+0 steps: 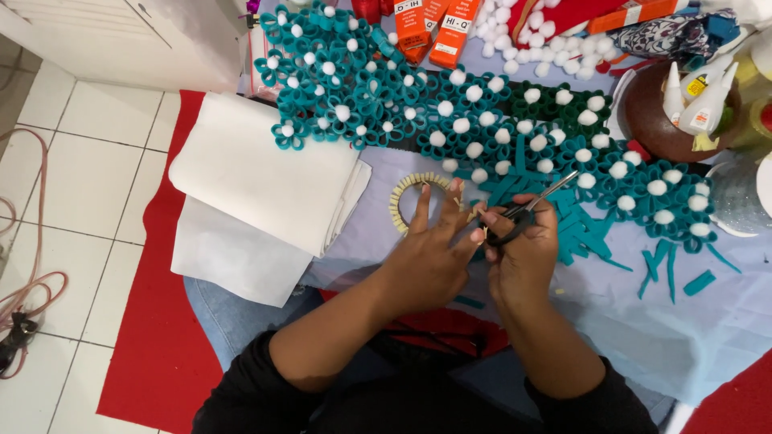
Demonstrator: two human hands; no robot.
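My right hand [527,245] grips a pair of small scissors [537,201] with black handles, blades pointing up and right. My left hand [434,241] has its fingers spread and pinches a small pale piece right at the scissors, beside the right hand. Just above the left fingers lies a ring of pale tan strips [406,195]. Loose teal felt strips [587,233] lie to the right of the hands. A long band of teal felt flowers with white pompoms [450,120] stretches across the top.
Folded white cloth [257,189] lies left of the hands on a red mat [157,337]. Orange boxes [434,28], loose white pompoms [515,24] and a brown bowl with glue bottles [683,108] sit at the top. Cables [24,305] trail on the white tiled floor.
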